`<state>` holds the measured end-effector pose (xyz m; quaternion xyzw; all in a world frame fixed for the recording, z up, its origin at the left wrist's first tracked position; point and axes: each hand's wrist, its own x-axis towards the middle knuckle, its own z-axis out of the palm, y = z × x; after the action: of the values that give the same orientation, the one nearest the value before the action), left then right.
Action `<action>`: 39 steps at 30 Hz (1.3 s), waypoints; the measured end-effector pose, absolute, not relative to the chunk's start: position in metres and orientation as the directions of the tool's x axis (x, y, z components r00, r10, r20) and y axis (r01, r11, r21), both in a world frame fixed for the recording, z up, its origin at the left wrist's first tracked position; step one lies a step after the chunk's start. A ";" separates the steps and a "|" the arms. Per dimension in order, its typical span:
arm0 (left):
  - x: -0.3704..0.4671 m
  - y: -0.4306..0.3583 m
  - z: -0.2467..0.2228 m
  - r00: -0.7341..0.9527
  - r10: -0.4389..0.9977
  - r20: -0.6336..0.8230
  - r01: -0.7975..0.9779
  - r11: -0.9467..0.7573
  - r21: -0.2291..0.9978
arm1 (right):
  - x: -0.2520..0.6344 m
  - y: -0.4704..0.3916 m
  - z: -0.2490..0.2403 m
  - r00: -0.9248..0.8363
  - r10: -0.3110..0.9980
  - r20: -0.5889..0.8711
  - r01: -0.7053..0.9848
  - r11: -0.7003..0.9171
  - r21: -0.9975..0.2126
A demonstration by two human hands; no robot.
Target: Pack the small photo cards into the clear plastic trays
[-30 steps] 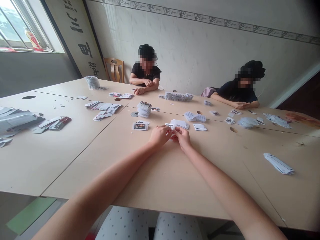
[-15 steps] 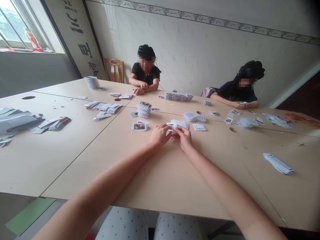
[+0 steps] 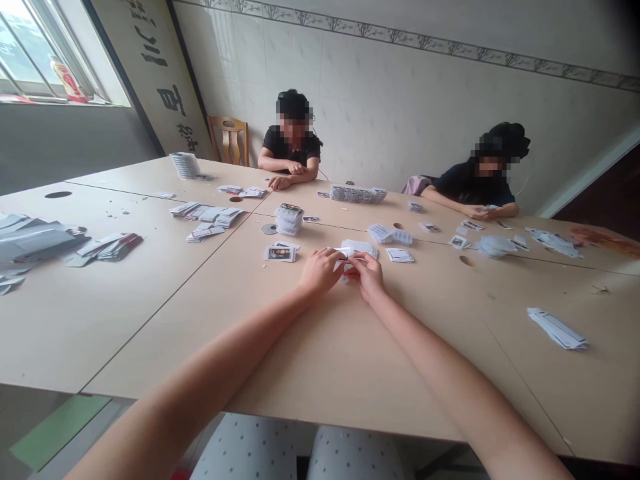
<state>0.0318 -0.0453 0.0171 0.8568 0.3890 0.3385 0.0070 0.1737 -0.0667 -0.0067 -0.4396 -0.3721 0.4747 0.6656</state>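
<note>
My left hand (image 3: pixel 320 272) and my right hand (image 3: pixel 369 275) meet over the near middle of the table. Between their fingertips is a small whitish card sleeve (image 3: pixel 342 266), partly see-through, with a dark printed strip at its upper edge. Both hands are closed on it, and the fingers cover much of it. Just beyond them lies a pile of white cards (image 3: pixel 367 247). Left of my left hand are printed picture cards (image 3: pixel 280 253); to the right of my right hand sits a small stack of white cards with dark borders (image 3: pixel 399 255).
A stack of clear plastic cases (image 3: pixel 289 220) stands ahead, with more clear cases (image 3: pixel 390 233) to its right. Folded paper bundles (image 3: pixel 207 215) spread leftward. White strips (image 3: pixel 557 328) lie at right. Two people sit across the table (image 3: pixel 200 333), a person (image 3: pixel 291 143) and another (image 3: pixel 475 187).
The sleeve has tilted slightly between my fingers, and less of its printed picture shows. Across the table, the left person's hands have moved slightly apart. My arms have hardly moved.
</note>
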 end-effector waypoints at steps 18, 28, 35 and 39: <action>0.030 -0.043 0.018 0.489 0.703 0.517 0.656 -0.687 0.314 | 0.172 -0.068 -0.008 0.280 0.955 0.100 -0.256 0.175 -0.951; 0.031 -0.044 0.019 0.478 0.722 0.499 0.672 -0.667 0.321 | 0.172 -0.068 -0.007 0.272 0.957 0.105 -0.251 0.176 -0.952; 0.031 -0.046 0.020 0.465 0.738 0.489 0.687 -0.649 0.327 | 0.172 -0.068 -0.008 0.270 0.956 0.111 -0.233 0.176 -0.956; 0.031 -0.046 0.020 0.454 0.741 0.494 0.700 -0.640 0.317 | 0.171 -0.068 -0.008 0.258 0.961 0.099 -0.230 0.161 -0.960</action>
<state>0.0306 -0.0464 0.0201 0.8520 0.4231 0.3066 0.0335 0.1713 -0.0678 -0.0081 -0.4569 -0.4001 0.4591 0.6483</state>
